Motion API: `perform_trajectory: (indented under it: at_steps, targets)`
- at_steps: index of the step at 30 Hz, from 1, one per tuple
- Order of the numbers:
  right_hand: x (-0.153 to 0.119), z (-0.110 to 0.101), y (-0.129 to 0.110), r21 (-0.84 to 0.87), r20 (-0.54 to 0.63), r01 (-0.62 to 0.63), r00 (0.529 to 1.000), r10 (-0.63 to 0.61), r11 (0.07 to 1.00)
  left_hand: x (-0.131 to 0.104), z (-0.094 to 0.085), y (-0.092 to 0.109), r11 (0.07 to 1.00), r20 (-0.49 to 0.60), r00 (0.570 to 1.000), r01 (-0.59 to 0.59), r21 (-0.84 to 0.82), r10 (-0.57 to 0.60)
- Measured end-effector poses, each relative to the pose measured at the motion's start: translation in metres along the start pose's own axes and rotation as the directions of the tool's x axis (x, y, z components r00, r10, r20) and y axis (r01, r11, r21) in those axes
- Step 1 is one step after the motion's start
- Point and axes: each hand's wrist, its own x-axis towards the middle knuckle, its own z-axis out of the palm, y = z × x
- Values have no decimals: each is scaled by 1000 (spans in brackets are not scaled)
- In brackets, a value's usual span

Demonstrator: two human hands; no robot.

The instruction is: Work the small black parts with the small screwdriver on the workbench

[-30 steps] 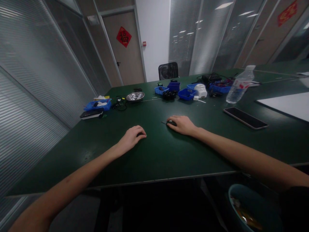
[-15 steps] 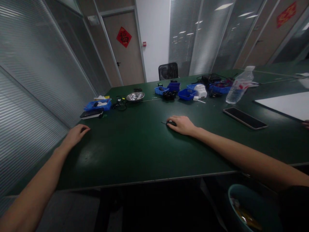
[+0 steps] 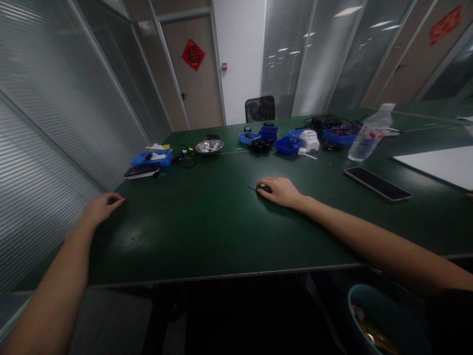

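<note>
Within right hand: tool (dark-handled)

on the table, the phone lies right of the tool, before the bottle.

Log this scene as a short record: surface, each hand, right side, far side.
Surface: green table
Left hand: near the table's left edge, curled, no held object visible
Right hand: around a small dark object with a thin tip
Right side: phone lying flat, clear bottle
Far side: metal bowl, blue trays
</note>
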Motion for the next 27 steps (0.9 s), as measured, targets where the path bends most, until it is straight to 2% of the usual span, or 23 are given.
perform_trajectory:
  at_steps: [3,6,10,15,27]
  targets:
    - [0,0,1,2,5,-1,1000,1,1000,2,0,-9,998,-48,998,51,43,-49]
    - [0,2,3,-10,12,-5,1000,5,1000,8,2,-21,982,-114,983,157,103,-145]
    - [1,3,4,-15,21,-14,1000,14,1000,17,7,-34,964,-80,967,247,98,-240]
    - [1,1,2,3,24,-17,1000,17,1000,20,12,-38,962,-45,965,260,80,-258]
    - [1,2,2,13,19,-14,1000,13,1000,17,10,-36,957,-80,954,291,8,-289]
